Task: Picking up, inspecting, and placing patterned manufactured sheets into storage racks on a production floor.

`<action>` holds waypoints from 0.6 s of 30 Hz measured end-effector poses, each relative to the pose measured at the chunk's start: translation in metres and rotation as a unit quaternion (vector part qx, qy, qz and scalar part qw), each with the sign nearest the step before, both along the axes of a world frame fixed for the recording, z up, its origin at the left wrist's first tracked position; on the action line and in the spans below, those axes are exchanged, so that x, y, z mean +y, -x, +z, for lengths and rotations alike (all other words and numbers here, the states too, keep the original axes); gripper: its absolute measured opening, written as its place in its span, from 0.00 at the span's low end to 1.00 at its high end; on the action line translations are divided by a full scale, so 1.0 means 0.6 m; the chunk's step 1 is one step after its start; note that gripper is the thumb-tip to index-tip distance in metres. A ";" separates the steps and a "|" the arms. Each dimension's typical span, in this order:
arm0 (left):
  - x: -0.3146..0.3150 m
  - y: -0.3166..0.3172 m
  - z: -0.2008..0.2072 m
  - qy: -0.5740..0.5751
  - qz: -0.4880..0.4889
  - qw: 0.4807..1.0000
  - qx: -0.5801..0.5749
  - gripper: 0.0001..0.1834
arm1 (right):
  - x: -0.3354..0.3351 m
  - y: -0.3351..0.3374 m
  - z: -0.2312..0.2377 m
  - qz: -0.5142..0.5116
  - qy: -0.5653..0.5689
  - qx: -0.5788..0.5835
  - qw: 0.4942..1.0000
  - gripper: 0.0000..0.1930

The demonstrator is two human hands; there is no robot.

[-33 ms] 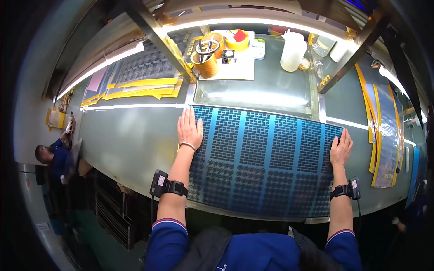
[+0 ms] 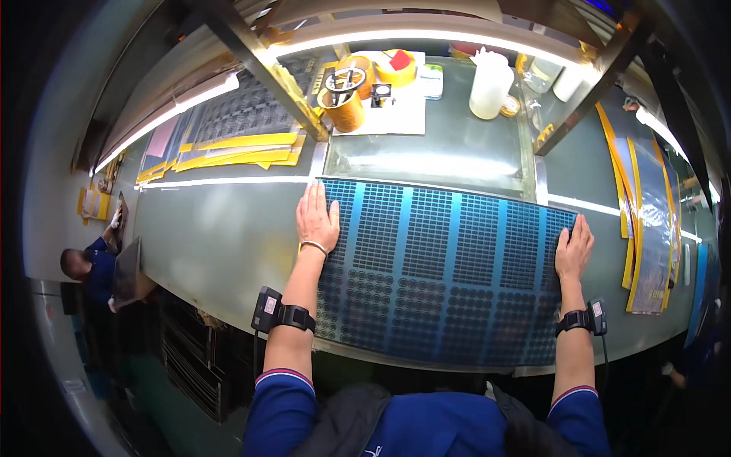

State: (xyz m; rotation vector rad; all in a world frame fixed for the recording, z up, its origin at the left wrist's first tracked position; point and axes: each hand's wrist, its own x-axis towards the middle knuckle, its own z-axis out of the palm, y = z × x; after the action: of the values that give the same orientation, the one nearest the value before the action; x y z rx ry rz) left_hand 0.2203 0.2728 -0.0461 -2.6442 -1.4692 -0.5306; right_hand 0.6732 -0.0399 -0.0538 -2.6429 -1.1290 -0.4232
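Note:
A dark panel [image 2: 434,289] with blue stripes and rows of small rectangles and circles lies in front of me, its near edge at the bench's front. At its far left corner my left hand [image 2: 317,221] rests along the edge, fingers stretched out. My right hand [image 2: 575,247] lies along the right edge near the far corner, its fingers extended and the thumb apart. Neither hand is wrapped round anything. Both palms hide small parts of the panel's sides.
The grey-green bench [image 2: 221,228] extends to both sides. Behind stand tape rolls [image 2: 344,110] and a white bottle [image 2: 489,87]. Yellow-edged films lie at the left [image 2: 236,145] and right [image 2: 647,228]. Metal posts [image 2: 266,76] rise behind. A co-worker [image 2: 99,266] handles a plate at far left.
My hands keep their places on the panel, and the view shifts very slightly. At far left, the plate by the co-worker has tilted and shows more plainly.

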 end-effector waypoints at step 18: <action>0.054 0.011 -0.049 -0.017 -0.045 0.998 -0.028 0.24 | -0.399 0.086 0.102 0.031 0.080 0.333 0.939 0.53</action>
State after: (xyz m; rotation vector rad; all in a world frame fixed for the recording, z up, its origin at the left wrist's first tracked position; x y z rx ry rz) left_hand 0.2139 0.3054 -0.0755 -2.7011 -1.3476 -0.6364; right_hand 0.6216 -0.2793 0.0072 -2.5372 -1.0302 0.5659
